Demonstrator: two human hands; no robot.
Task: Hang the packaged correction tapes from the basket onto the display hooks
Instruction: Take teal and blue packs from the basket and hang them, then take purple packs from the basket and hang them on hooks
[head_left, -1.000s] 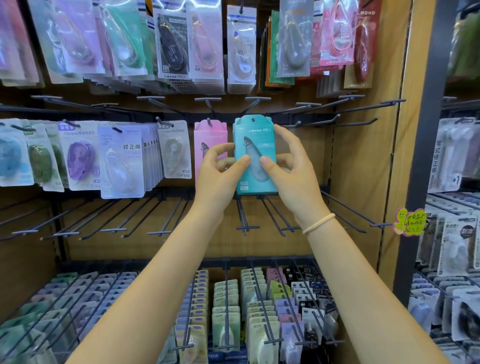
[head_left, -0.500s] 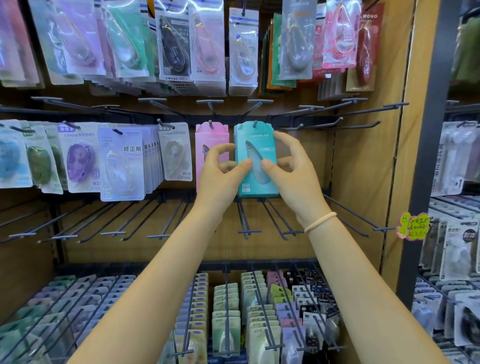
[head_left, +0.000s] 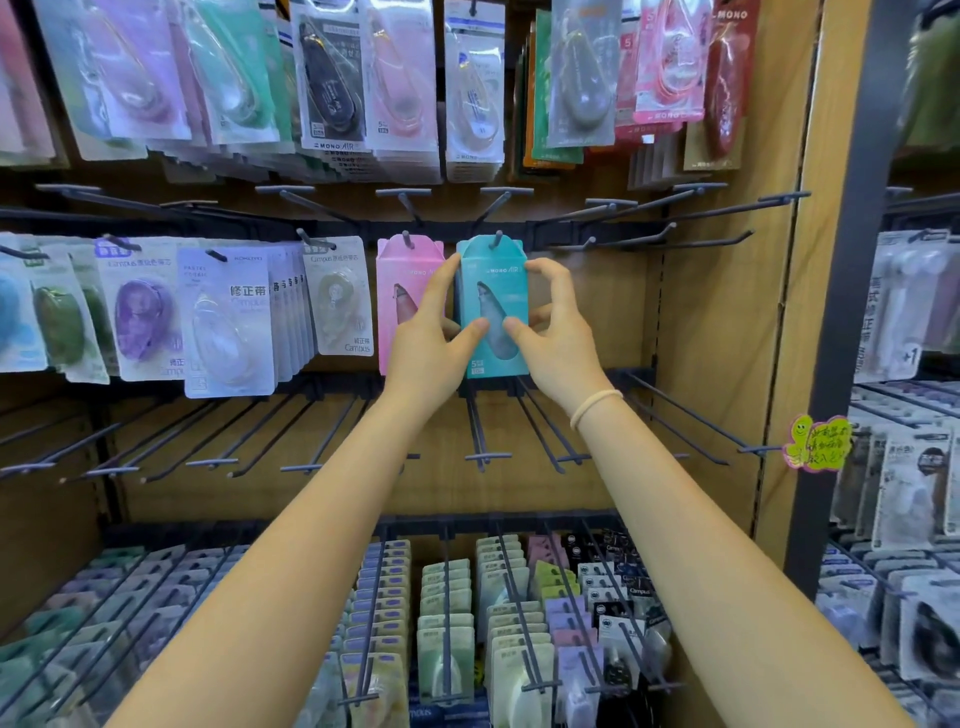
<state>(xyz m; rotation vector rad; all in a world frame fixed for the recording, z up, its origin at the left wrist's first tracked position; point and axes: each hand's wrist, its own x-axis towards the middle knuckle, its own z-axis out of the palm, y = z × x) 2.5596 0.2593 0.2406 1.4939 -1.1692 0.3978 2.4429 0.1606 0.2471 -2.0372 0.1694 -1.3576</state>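
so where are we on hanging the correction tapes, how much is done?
Done: a pink pack hangs on its hook. In hand: the left hand and right hand both grip the teal pack, whose hang hole looks threaded on a hook; not released. Left: bare hooks to its right; the basket is out of view, so remaining stock is unknown.

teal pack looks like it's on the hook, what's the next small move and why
Probably slide the teal pack back along its hook, then let go. The hook tip already pokes through its hang hole, but both hands, left and right, grip its sides.
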